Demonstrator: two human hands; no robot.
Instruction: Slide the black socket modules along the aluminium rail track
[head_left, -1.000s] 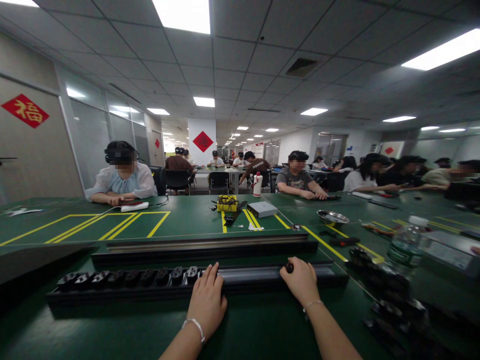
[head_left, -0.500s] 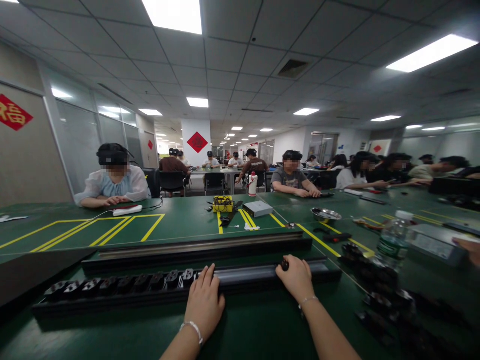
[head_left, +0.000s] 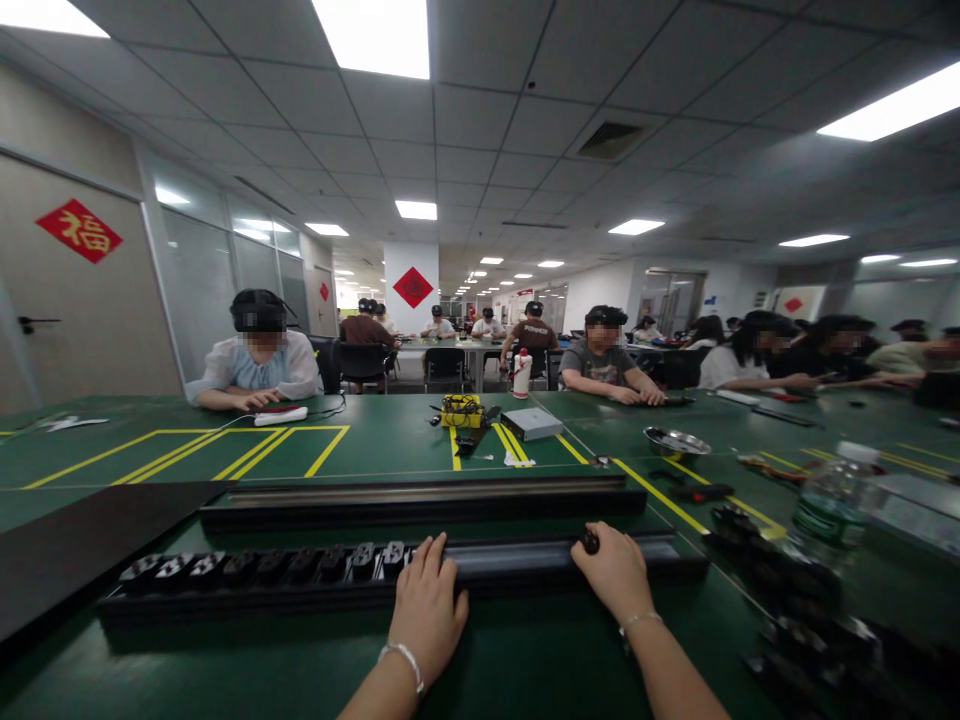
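A long black rail (head_left: 517,566) lies across the green table in front of me. Black socket modules (head_left: 304,564) with metal faces sit in a row along its left part. My left hand (head_left: 429,610) rests on the rail at the right end of this row, fingers stretched out and covering what is under them. Farther right, my right hand (head_left: 616,568) is closed around a small dark round-ended piece (head_left: 590,541), just over the rail's right part. Most of that piece is hidden by the fingers. Behind lies a second black rail (head_left: 427,500), touched by neither hand.
More black modules (head_left: 802,610) lie heaped at the right, beside a water bottle (head_left: 838,505). A metal bowl (head_left: 676,441), a grey metal box (head_left: 531,424) and a yellow box with cables (head_left: 463,410) stand farther back. Several people sit around the tables.
The whole view has shifted, so rails and hands appear farther right. Both hands keep the same places on the rail, and the right still grips the dark piece.
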